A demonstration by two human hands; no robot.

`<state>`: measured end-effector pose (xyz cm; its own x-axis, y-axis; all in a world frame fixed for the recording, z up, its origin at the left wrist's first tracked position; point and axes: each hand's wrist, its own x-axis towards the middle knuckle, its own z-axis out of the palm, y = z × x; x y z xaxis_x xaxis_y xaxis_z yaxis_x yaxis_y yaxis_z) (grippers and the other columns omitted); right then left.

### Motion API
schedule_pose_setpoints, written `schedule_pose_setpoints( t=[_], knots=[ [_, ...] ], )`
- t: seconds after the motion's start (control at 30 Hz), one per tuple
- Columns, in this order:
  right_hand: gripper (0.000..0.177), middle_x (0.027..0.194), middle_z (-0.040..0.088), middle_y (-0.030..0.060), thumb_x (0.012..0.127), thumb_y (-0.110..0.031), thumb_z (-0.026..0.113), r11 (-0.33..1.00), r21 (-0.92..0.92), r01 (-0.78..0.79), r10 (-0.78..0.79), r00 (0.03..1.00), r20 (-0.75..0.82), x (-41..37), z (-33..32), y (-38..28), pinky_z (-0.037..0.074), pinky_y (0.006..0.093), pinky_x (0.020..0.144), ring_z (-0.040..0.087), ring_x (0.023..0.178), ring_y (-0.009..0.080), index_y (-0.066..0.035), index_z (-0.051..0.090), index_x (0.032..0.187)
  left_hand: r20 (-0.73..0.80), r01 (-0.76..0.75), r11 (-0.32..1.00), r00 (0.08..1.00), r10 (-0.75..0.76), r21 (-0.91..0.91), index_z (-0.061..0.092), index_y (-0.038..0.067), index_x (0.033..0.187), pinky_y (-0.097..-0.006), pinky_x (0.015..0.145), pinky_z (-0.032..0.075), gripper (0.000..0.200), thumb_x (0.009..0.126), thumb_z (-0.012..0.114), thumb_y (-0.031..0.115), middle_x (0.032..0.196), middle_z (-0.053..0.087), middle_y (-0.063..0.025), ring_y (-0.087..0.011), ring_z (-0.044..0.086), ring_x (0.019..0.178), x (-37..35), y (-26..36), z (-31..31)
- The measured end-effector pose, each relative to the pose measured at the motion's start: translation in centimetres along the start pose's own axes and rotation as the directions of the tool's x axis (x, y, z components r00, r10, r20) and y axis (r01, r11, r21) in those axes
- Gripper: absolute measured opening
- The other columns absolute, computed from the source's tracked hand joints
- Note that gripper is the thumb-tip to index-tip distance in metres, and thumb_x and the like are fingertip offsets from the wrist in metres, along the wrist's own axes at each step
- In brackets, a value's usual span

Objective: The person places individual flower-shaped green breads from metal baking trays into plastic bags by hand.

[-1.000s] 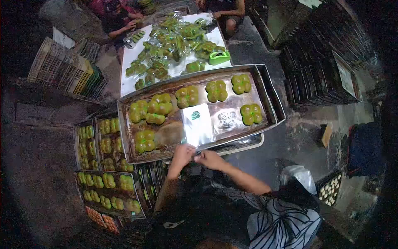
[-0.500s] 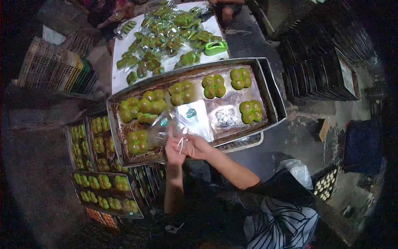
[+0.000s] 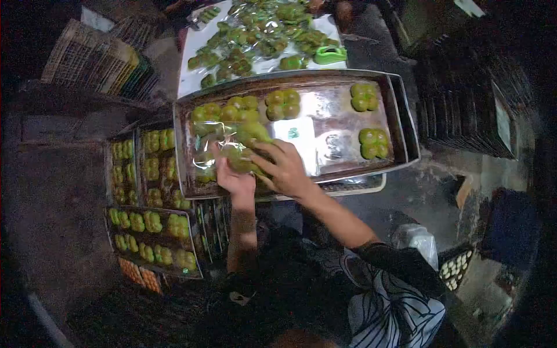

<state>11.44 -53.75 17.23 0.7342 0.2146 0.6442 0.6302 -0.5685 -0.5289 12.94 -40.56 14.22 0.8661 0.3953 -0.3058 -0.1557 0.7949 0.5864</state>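
My right hand [image 3: 288, 169] grips a green four-lobed bun cluster [image 3: 252, 133] at the mouth of a clear plastic bag [image 3: 210, 144]. My left hand [image 3: 237, 182] is beneath, closed on the bag, its fingers partly hidden by the film. Both hands are over a worn metal baking tray [image 3: 343, 120]. A stack of clear bags with a green logo [image 3: 303, 146] lies in the tray just right of my hands. Other green bun clusters [image 3: 283, 105] sit along the far side, and one more cluster [image 3: 373, 143] is near the right end.
Beyond the tray, a white table [image 3: 195, 51] carries many bagged buns [image 3: 261, 29] and a green tape dispenser [image 3: 330, 55]. More bun trays [image 3: 152, 239] stand at lower left. Crates [image 3: 96, 55] are piled at left, and dark stacked trays [image 3: 464, 110] at right. A person's hand shows at the top.
A bun cluster from the tray's far row is now in my right hand at the bag. The bag, empty before, has come up and opened around it in my left hand.
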Motion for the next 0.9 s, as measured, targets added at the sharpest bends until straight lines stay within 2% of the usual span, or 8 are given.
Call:
schedule_pose_setpoints(
  t=[0.4, 0.5, 0.57, 0.63, 0.73, 0.77, 0.83, 0.9],
  knots=[
    [0.075, 0.113, 0.043, 0.0157, 0.059, -0.025, 0.073, 0.816, -0.091, -0.571, 0.566, 0.821, -0.076, -3.3, 0.0, -1.8, 0.042, 0.0350, 0.080, 0.049, 0.095, 0.0309, -0.006, 0.036, 0.121, -0.069, 0.542, 0.840, 0.838, -0.541, -0.013, 0.046, 0.006, 0.109, -0.0283, 0.062, 0.047, 0.047, 0.081, 0.045, 0.043, 0.089, 0.055, -0.0063, -0.0187, 0.055, 0.079, -3.8, -1.8, -0.6],
    [0.023, 0.067, 0.059, 0.0169, 0.070, -0.009, 0.057, 0.756, 0.073, -0.650, 0.569, 0.708, 0.418, -4.7, 2.6, 7.9, 0.046, 0.0361, 0.064, 0.058, 0.064, 0.0289, -0.007, 0.061, 0.093, 0.188, -0.020, 0.498, 0.939, -0.290, 0.867, 0.033, 0.004, 0.124, -0.0305, 0.068, 0.048, 0.060, 0.078, 0.053, 0.036, 0.104, 0.051, -0.0115, -0.0253, 0.054, 0.084, -6.0, -5.9, -5.3],
    [0.013, 0.065, 0.057, 0.0182, 0.073, -0.009, 0.052, 0.804, 0.010, -0.594, 0.594, 0.804, 0.029, 3.0, 0.0, 8.6, 0.044, 0.0387, 0.057, 0.057, 0.063, 0.0330, -0.005, 0.061, 0.082, 0.827, -0.816, -0.454, 0.502, -0.253, 0.356, 0.023, 0.005, 0.130, -0.0391, 0.071, 0.047, 0.076, 0.071, 0.059, 0.038, 0.109, 0.048, -0.0166, -0.0305, 0.053, 0.090, -5.0, -7.2, -6.5],
    [0.020, 0.084, 0.057, 0.0201, 0.074, -0.014, 0.054, 0.772, -0.008, -0.636, 0.636, 0.772, 0.022, 6.7, 2.0, 12.5, 0.044, 0.0387, 0.071, 0.055, 0.083, 0.0345, -0.005, 0.058, 0.091, 0.113, -0.757, -0.470, 0.572, -0.812, 0.455, 0.057, 0.002, 0.097, -0.0416, 0.071, 0.046, 0.042, 0.065, 0.062, 0.029, 0.090, 0.058, -0.0201, -0.0323, 0.057, 0.083, -3.8, -8.6, -9.7],
    [0.055, 0.103, 0.049, 0.0259, 0.074, -0.026, 0.056, 0.967, -0.139, -0.212, 0.220, 0.974, 0.044, 1.8, 4.4, 11.4, 0.039, 0.0403, 0.084, 0.048, 0.096, 0.0370, -0.004, 0.035, 0.120, 0.334, -0.759, -0.394, 0.604, -0.724, 0.518, 0.061, 0.002, 0.067, -0.0408, 0.064, 0.046, 0.021, 0.067, 0.059, 0.023, 0.070, 0.059, -0.0169, -0.0316, 0.058, 0.069, -1.5, -8.1, -12.6],
    [0.055, 0.096, 0.053, 0.0249, 0.075, -0.031, 0.057, 0.772, -0.030, -0.634, 0.525, 0.611, 0.592, 0.2, 1.5, 7.6, 0.041, 0.0406, 0.080, 0.052, 0.091, 0.0363, -0.003, 0.037, 0.118, 0.362, -0.789, -0.369, 0.571, -0.737, 0.491, 0.061, 0.003, 0.070, -0.0401, 0.062, 0.046, 0.017, 0.068, 0.058, 0.019, 0.070, 0.059, -0.0164, -0.0311, 0.058, 0.067, -1.2, -6.2, -11.4],
    [0.042, 0.075, 0.056, 0.0206, 0.075, -0.036, 0.058, 0.856, 0.038, -0.515, 0.466, 0.801, 0.375, -10.7, 2.6, 3.5, 0.041, 0.0407, 0.064, 0.056, 0.076, 0.0339, 0.001, 0.051, 0.095, 0.393, -0.818, -0.342, 0.534, -0.748, 0.462, 0.062, 0.004, 0.072, -0.0393, 0.060, 0.046, 0.013, 0.069, 0.057, 0.015, 0.070, 0.059, -0.0160, -0.0306, 0.058, 0.066, -1.7, -3.8, -8.2],
    [0.030, 0.070, 0.054, 0.0234, 0.078, -0.029, 0.054, 0.591, 0.059, -0.805, 0.610, 0.493, 0.620, -13.1, -0.1, 0.0, 0.041, 0.0459, 0.063, 0.055, 0.069, 0.0390, 0.000, 0.047, 0.086, 0.318, -0.485, -0.079, 0.678, -0.663, 0.871, 0.061, 0.004, 0.072, -0.0370, 0.058, 0.045, 0.008, 0.070, 0.056, 0.010, 0.068, 0.059, -0.0138, -0.0293, 0.058, 0.064, -3.7, -1.9, -5.1]
  ],
)
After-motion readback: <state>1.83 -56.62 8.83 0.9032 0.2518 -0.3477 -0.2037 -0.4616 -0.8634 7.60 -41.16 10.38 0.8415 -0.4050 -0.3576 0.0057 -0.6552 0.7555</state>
